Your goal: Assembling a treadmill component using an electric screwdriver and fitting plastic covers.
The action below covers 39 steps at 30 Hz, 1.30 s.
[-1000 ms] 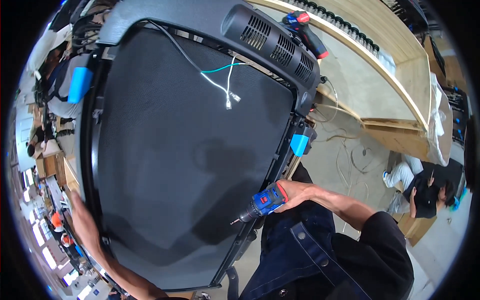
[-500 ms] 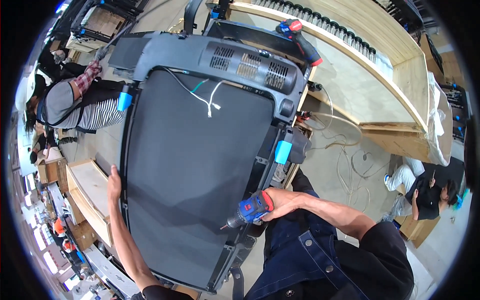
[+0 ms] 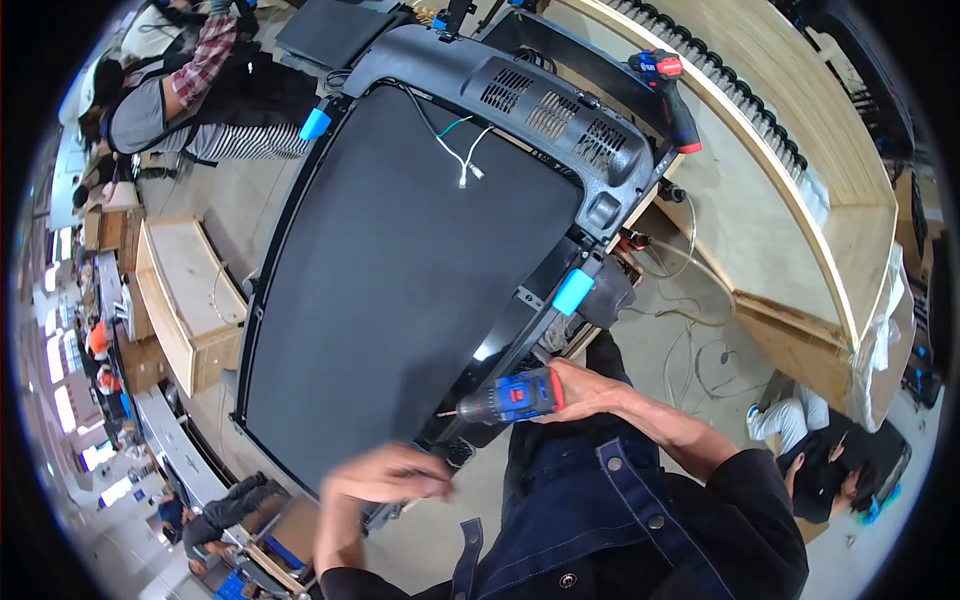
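My right hand [image 3: 585, 390] grips a blue and red cordless drill [image 3: 520, 396], its bit pointing left over the side rail of a treadmill [image 3: 485, 350]. My left hand [image 3: 392, 474] hovers above the lower end of the black running belt [image 3: 400, 270]; motion smears its fingers, so their pose cannot be told. At the far end sits the grey vented motor cover [image 3: 545, 115]. Loose wires with white connectors [image 3: 463, 172] trail from under it onto the belt. Blue foam pieces [image 3: 573, 292] wrap the frame on both sides.
A second cordless drill [image 3: 672, 100] rests by the edge of a wooden bin [image 3: 840, 265] with a row of dark rollers. Hoses [image 3: 705, 285] lie on the floor at right. A wooden box [image 3: 190, 295] stands at left. Co-workers are at left [image 3: 190, 110] and right [image 3: 835, 455].
My left hand has left the treadmill's left edge and swung right across its near end. The drill has turned more level in my right hand. The view has shifted, and the treadmill appears more tilted.
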Motion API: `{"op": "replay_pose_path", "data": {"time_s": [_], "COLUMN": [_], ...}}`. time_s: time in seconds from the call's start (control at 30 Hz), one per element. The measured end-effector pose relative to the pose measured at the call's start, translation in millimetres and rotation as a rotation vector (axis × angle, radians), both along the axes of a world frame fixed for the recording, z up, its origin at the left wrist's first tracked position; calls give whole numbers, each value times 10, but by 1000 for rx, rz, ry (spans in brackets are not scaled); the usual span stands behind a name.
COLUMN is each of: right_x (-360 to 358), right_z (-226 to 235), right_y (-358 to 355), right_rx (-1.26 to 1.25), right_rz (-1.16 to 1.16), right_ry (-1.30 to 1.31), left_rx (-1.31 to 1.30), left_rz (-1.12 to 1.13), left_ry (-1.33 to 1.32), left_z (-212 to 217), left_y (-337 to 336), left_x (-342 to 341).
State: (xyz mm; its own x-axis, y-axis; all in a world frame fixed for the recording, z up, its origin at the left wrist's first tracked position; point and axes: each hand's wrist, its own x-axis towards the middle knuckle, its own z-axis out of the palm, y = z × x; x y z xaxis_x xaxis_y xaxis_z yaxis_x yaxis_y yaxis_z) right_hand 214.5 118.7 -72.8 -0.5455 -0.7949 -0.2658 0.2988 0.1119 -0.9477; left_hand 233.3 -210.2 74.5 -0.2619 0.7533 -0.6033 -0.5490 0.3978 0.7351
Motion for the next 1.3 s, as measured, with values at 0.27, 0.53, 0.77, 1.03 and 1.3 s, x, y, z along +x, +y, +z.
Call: {"op": "replay_pose_path", "data": {"time_s": [0.27,0.53,0.77,1.03,1.3], "right_x": [133,183,115,-102,-392], "right_z": [143,-76,-182,74,545], "right_y": [1225,1868,1966,1973,1716], "right_rx": [185,424,455,421,423], "right_rz": [-87,-89,-16,37,73], "right_ry": [-185,-71,-21,-71,-88], "left_rx": [-765,-1056,-936,-1009,-74], "left_rz": [626,632,371,448,1642], "left_ry": [571,812,739,713,-327], "left_z": [-3033,-3582,-3699,-3675,-2705], "left_y": [1669,1824,1774,1612,1968], "left_x": [1549,1311,1298,1321,1144]}}
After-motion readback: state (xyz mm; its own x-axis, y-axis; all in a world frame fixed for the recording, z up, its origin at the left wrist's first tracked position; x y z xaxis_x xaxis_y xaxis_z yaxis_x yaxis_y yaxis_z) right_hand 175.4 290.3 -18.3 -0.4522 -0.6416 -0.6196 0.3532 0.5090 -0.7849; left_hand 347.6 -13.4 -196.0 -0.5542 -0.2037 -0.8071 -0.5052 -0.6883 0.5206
